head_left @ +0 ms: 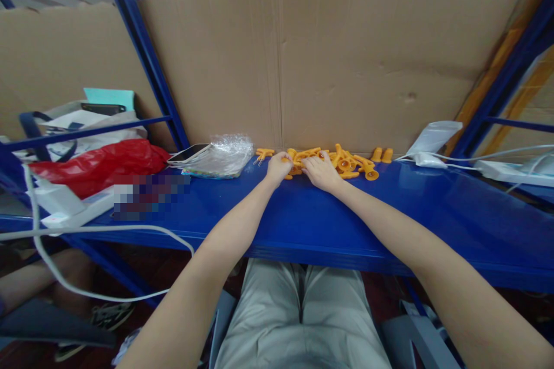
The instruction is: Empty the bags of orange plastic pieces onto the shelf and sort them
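My left hand (279, 168) is closed, its fingertips pinched around a small orange plastic piece (285, 159) that they mostly hide. Just to the right, my right hand (322, 173) reaches over a pile of orange plastic pieces (346, 162), fingers stretched out and touching it. Some of these parts have T-shaped handles, others flared, bell-like ends. Left of both hands lies an orange T-handle with a thin metal spiral (261, 157), like a small corkscrew. Two orange cone-shaped caps (382, 155) stand right of the pile.
A tall cardboard sheet (303, 57) backs the blue shelf (285, 225). To the left are a clear plastic bag (229, 157), a phone (189, 154), a red bag (108, 164) and a white power strip (82, 210). White cables (450, 160) lie on the right.
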### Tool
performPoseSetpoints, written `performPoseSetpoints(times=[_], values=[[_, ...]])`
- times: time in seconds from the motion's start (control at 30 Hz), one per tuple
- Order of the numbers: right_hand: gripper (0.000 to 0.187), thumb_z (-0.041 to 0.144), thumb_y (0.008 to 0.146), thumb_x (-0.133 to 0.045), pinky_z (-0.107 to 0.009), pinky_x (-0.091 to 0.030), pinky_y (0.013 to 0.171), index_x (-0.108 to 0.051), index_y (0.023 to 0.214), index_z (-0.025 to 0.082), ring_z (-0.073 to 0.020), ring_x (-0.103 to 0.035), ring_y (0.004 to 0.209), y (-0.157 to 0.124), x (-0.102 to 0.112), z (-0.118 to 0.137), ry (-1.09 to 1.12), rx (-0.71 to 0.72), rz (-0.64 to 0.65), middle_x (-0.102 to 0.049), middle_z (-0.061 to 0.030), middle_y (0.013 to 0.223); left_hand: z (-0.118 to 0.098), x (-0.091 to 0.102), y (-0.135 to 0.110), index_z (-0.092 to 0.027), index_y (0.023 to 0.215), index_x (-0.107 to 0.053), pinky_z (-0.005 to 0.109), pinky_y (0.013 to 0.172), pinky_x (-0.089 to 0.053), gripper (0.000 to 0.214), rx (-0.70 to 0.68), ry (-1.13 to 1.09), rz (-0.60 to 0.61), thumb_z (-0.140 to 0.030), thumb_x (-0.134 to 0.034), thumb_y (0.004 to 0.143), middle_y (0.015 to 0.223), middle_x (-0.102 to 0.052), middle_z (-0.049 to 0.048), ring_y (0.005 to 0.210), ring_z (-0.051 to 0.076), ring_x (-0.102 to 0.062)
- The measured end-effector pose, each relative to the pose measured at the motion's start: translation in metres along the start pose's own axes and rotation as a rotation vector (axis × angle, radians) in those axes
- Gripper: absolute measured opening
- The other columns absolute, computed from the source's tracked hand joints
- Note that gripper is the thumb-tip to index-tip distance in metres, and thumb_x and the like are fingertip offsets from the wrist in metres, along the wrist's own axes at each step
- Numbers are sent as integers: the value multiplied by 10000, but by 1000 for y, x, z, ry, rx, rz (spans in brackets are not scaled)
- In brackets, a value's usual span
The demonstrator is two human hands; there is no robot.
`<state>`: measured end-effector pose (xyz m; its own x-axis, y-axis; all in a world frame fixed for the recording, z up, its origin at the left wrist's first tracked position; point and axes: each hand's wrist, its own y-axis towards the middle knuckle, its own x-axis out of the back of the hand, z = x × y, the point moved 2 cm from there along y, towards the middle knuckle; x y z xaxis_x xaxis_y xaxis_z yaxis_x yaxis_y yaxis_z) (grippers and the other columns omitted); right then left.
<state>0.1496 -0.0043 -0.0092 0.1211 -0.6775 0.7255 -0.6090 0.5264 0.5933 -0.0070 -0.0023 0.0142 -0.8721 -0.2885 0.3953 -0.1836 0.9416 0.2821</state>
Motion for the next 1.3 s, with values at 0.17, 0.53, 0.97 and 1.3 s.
performPoseSetpoints(times=[0.17, 0.53, 0.97, 1.3], values=[[346, 216, 998, -343, -470, -249, 1037, -607, 1185, 94, -276, -558, 1038, 2, 1, 0, -20, -14, 39, -688, -174, 1072, 0, -3, -1, -189, 712, -597, 216, 537, -490, 109, -15, -7, 0, -132, -634, 627, 665, -638, -18, 618, 143, -624], [361, 130, 974, -286, -437, -261, 1005, -609, 1132, 106, -265, -559, 987, 2, 4, 1, -68, -41, 12, -683, -166, 1025, -2, -4, -4, -179, 649, -541, 172, 409, -317, 153, 96, -141, 66, -30, -563, 621, 511, -474, -72, 381, 44, -345], [355, 148, 970, -303, -430, -268, 977, -587, 1179, 105, -284, -600, 1020, 2, 13, 5, -50, -157, 133, -697, -185, 1073, 3, 0, 2, -179, 680, -541, 151, 368, -298, 125, 106, -215, 10, -82, -581, 610, 473, -442, -85, 361, 42, -356], [373, 192, 976, -313, -405, -335, 948, -551, 1239, 77, -302, -603, 1147, 5, 23, 11, -37, -293, 333, -663, -216, 1212, 7, 1, 7, -186, 654, -561, 181, 452, -397, 115, 50, -241, -88, -126, -548, 557, 525, -518, -47, 489, 103, -501]])
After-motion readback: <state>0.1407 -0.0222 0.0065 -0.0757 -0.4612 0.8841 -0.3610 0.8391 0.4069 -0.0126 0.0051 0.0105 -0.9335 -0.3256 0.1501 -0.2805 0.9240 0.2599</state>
